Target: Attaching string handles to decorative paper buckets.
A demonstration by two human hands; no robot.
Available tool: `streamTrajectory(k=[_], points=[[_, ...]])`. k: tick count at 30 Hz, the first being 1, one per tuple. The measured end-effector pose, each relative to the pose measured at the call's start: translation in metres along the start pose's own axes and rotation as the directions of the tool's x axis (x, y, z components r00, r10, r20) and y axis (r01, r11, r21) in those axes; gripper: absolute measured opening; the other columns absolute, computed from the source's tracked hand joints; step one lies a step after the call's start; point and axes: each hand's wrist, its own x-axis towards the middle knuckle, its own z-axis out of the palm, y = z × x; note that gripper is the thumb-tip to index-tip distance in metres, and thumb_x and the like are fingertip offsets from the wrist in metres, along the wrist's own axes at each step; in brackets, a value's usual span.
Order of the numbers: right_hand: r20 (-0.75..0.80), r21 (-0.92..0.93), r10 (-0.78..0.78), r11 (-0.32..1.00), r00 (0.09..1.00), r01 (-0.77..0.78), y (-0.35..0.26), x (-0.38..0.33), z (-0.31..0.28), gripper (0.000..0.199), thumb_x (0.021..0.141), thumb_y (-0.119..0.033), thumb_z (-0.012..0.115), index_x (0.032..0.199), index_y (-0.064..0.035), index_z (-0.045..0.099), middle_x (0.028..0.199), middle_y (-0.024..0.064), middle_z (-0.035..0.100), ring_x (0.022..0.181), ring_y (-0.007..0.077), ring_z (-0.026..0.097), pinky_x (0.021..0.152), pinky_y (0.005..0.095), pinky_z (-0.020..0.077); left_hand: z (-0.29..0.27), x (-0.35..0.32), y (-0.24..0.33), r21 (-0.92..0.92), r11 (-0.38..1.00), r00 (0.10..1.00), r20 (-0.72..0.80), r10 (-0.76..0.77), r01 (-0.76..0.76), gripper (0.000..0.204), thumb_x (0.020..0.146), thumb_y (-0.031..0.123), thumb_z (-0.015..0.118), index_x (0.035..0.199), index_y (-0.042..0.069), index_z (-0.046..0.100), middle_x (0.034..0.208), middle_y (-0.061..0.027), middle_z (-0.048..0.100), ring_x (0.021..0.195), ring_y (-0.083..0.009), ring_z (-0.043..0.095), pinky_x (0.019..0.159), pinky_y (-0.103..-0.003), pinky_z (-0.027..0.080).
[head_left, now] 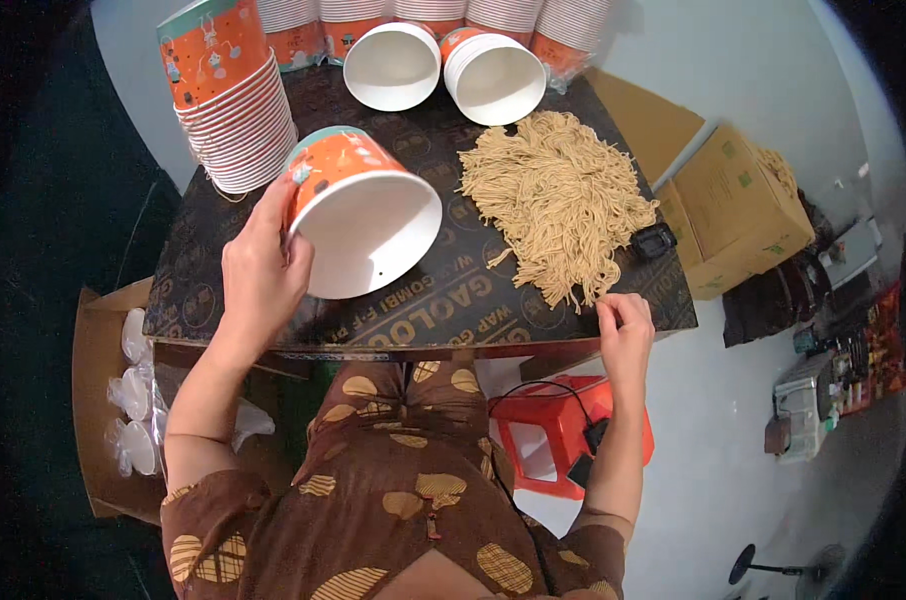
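Note:
My left hand [263, 265] grips an orange paper bucket [348, 155] with a green base band by its side and rim. The bucket is tilted, its white inside turned toward me, and a small dark hole shows near the rim. At the near edge of a heap of beige cords [563, 200], my right hand [628, 325] is closed in a pinch at the cord ends. How many strands lie between its fingertips is too small to tell. A tall stack of nested buckets [238, 130] stands upside down left of the held one.
Two buckets [393, 68] lie on their sides at the back of the dark tabletop [413, 320], before more wrapped stacks [363, 15]. A small black device [655, 240] sits beside the cords. Cardboard boxes [738, 205] stand right; a red stool [513, 450] is below the table.

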Motion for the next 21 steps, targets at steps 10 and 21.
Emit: streamTrajectory(k=[10,21], points=[[-0.013,0.059,-0.103,0.993,0.995,0.104,-0.007,0.019,0.011,0.005,0.081,-0.002,0.067,0.085,-0.0015,0.064,0.081,0.0123,0.060,0.079,0.0314,0.056,0.073,0.0399,0.0451,0.005,-0.007,0.004,-0.030,1.000,1.000,-0.004,0.000,0.000,0.056,0.080,-0.001,0.060,0.134,-0.002,0.045,0.126,-0.0248,0.059,0.101,-0.0361,0.067,0.081,-0.039,0.056],[-0.031,-0.097,-0.223,0.971,0.974,0.219,-0.019,0.047,0.039,0.007,0.079,-0.005,0.068,0.083,-0.0033,0.062,0.081,0.0122,0.056,0.081,0.0328,0.053,0.073,0.0422,0.0438,0.003,-0.015,0.005,-0.047,0.998,0.999,0.009,-0.031,0.032,0.058,0.080,-0.001,0.062,0.135,-0.002,0.044,0.125,-0.0260,0.059,0.076,-0.0314,0.070,0.065,-0.036,0.057]])
